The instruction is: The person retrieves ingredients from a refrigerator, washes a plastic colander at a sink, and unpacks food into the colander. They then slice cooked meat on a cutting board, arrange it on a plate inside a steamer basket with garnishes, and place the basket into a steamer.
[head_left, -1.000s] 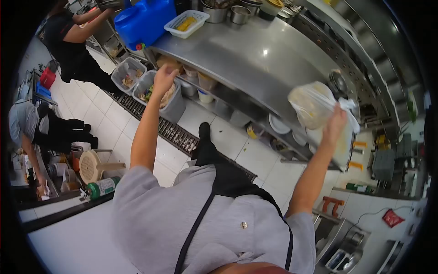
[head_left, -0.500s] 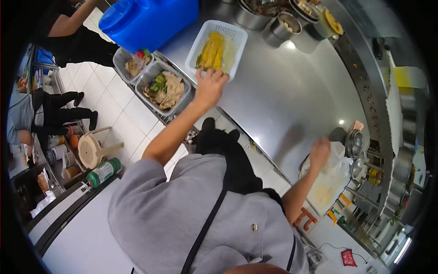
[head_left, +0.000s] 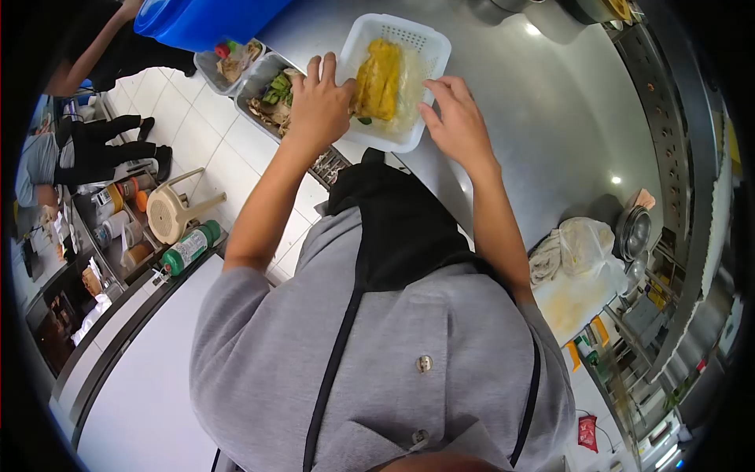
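A white perforated plastic basket [head_left: 436, 46] holds yellow food pieces [head_left: 378, 79] and what looks like a clear plastic bag. It lies at the steel counter's near-left edge. My left hand [head_left: 318, 106] is at the basket's left rim, fingers spread and pointing away, with nothing visible in them. Across from it, my right hand [head_left: 458, 122] reaches over the right rim, thumb and forefinger apart. Whether either hand presses on the basket I cannot tell.
Left of the counter [head_left: 535, 118] stand two bins of scraps, the nearer bin [head_left: 250, 81] partly behind my left hand. A blue container [head_left: 208, 23] is beyond. Bagged items [head_left: 586, 245] and metal bowls [head_left: 634, 234] sit at right. Other people stand at far left near a stool [head_left: 169, 211].
My right hand has come from the counter's right side to the basket's right rim. My left hand has moved from the near rim to the left side. The view has shifted.
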The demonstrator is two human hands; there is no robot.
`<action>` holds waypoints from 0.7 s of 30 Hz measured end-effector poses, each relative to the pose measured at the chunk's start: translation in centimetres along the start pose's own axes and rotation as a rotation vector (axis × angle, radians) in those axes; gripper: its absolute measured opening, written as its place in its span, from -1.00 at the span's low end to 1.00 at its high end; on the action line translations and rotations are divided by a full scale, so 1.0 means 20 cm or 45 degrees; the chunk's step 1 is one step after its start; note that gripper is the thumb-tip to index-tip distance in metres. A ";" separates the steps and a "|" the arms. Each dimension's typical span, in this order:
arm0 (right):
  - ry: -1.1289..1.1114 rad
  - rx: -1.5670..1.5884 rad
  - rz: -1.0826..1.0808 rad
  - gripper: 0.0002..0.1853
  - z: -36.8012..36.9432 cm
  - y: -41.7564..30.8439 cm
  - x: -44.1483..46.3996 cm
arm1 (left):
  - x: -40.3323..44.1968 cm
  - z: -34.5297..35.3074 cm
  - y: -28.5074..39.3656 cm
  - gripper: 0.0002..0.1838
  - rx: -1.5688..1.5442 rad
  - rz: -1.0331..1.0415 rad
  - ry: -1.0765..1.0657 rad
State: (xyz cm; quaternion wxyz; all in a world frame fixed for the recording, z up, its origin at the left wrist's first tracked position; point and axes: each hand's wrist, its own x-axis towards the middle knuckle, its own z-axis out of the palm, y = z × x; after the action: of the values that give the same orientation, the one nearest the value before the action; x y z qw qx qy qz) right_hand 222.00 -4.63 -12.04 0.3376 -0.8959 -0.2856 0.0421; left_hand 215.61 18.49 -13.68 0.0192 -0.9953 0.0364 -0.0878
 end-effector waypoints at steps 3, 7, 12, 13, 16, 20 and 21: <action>0.001 0.046 -0.023 -0.63 0.00 0.04 -0.03 | 0.07 0.04 0.03 -0.80 0.024 -0.013 -0.202; 0.001 0.047 0.025 -0.62 0.04 0.04 -0.07 | 0.10 0.12 -0.01 -0.82 -0.013 0.046 -0.070; 0.029 0.042 0.037 -0.65 0.05 -0.02 -0.07 | 0.10 0.07 -0.02 -0.87 -0.154 -0.045 -0.203; -0.059 0.022 -0.030 -0.68 0.08 0.00 -0.06 | 0.10 0.06 -0.04 -0.87 -0.148 -0.051 -0.195; -0.141 0.002 -0.133 -0.77 0.11 0.02 -0.03 | 0.10 0.01 -0.14 -0.91 -0.389 -0.212 0.055; -0.144 0.011 -0.209 -0.87 0.11 0.03 0.00 | 0.10 -0.02 -0.42 -0.81 -0.081 -0.401 0.358; -0.150 0.012 -0.215 -0.87 0.12 0.04 0.00 | 0.13 -0.02 -0.43 -0.78 -0.060 -0.408 0.427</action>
State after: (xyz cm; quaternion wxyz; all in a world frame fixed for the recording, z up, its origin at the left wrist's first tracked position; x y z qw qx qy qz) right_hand 221.67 -3.76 -14.33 0.3267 -0.8630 -0.3793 0.0672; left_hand 218.59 26.78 -12.47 -0.0245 -0.9600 -0.1176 -0.2530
